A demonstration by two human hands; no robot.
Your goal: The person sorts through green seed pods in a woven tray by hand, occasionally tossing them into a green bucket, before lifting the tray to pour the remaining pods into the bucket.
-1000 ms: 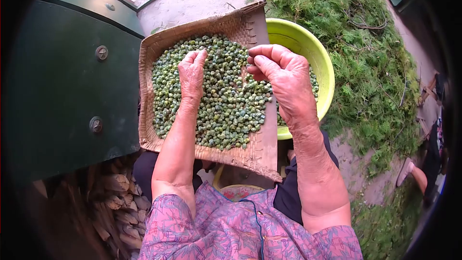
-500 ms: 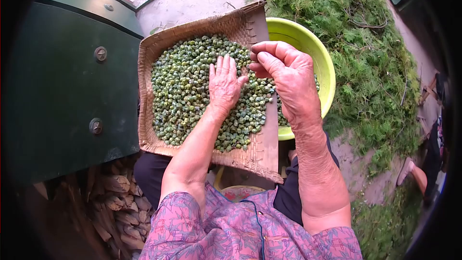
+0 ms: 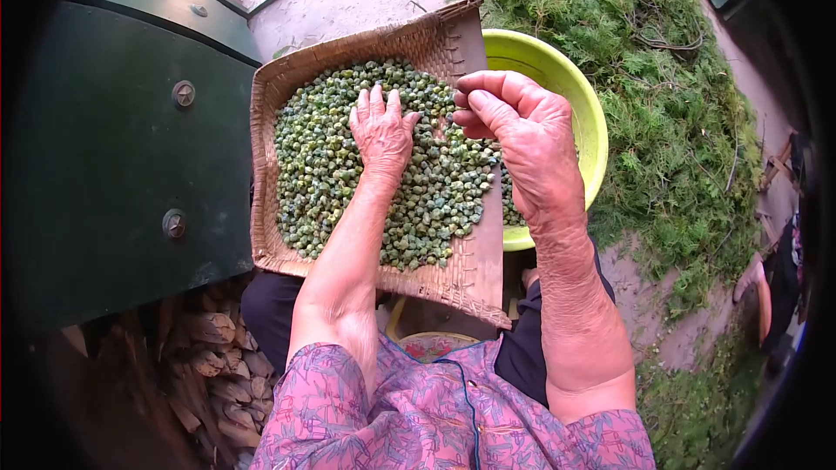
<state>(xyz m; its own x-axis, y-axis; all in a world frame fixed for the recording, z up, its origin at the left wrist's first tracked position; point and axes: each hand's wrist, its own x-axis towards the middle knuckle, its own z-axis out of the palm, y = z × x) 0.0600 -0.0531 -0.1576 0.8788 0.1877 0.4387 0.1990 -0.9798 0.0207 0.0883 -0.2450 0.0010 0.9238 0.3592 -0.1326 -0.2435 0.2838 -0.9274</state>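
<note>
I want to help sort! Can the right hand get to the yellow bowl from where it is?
Probably yes. The right hand hovers at the tray's right edge, beside the bowl, with nothing between them.

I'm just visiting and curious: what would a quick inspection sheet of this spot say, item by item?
Surface: woven tray resting on the person's lap, tilted toward a yellow bowl.
Job's things: green pods heaped across the tray; some also in the bowl.
Clutter: cut greenery piled on the ground; firewood stacked lower left.
Grips: left hand lies flat, fingers spread, on the pods; right hand is curled, fingertips pinched together, what they hold too small to tell.
Cables: nothing seen.
Surroundings: dark green panel with bolts at left; concrete ground; another person's foot at right edge.
</note>
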